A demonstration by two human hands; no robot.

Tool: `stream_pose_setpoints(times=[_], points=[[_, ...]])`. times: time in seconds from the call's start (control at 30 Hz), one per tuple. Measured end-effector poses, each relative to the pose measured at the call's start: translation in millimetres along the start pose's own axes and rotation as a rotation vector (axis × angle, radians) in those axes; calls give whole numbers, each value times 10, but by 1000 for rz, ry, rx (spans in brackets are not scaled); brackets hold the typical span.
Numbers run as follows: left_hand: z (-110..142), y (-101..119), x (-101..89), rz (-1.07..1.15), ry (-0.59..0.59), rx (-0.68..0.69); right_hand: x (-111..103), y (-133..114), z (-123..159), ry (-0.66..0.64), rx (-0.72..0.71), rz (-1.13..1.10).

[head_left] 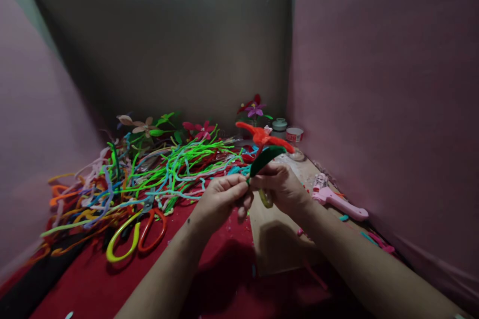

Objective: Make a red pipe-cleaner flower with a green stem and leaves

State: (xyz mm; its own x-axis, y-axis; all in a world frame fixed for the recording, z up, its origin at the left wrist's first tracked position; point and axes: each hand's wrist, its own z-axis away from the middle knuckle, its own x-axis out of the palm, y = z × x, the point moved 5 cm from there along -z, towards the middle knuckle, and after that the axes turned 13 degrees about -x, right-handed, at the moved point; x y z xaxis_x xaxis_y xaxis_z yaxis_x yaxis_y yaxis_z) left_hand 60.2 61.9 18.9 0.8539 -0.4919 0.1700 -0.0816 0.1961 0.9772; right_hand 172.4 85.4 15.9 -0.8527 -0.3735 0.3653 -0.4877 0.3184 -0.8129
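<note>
- Dark green fuzzy leaf (265, 160) is up in the air between the two hands, above the table, with its tip pointing off to the right.
- Left hand (226, 193) has thumb and forefinger pinching the leaf's lower end.
- Right hand (283, 183) is right beside it, thumb and fingers closed near the leaf's base. Shadowy in there, so I can't really tell if it's gripping the leaf, a stem or both.
- Orange-red fuzzy flower (262, 136) shows just behind and above the leaf, petals spread left and right.
- Below the right hand there's a wooden board (262, 222) on a red cloth (175, 264).
- Big messy heap of pipe cleaners (179, 167) on the left, mostly neon green, blue and orange.
- Scissors (136, 233) with one yellow and one red handle sit at the heap's near edge.
- Pink-handled tool (339, 203) lies over on the right.
- Far side: purple flower (255, 110), pink flower (204, 131), peach flower (144, 127), plus a teal-lidded jar (279, 126).
</note>
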Motion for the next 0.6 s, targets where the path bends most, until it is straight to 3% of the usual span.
stream_pose_setpoints(times=[0.13, 0.23, 0.37, 0.6], points=[[44, 103, -43, -341, 398, 212, -68, 19, -31, 120, -42, 42], [74, 96, -12, -480, 480, 288, -67, 31, -22, 137, -43, 38], [57, 79, 1, -408, 402, 256, -28, 19, -8, 99, -10, -27], [-6, -5, -33, -85, 133, 41, 9, -60, -49, -59, 51, -103]])
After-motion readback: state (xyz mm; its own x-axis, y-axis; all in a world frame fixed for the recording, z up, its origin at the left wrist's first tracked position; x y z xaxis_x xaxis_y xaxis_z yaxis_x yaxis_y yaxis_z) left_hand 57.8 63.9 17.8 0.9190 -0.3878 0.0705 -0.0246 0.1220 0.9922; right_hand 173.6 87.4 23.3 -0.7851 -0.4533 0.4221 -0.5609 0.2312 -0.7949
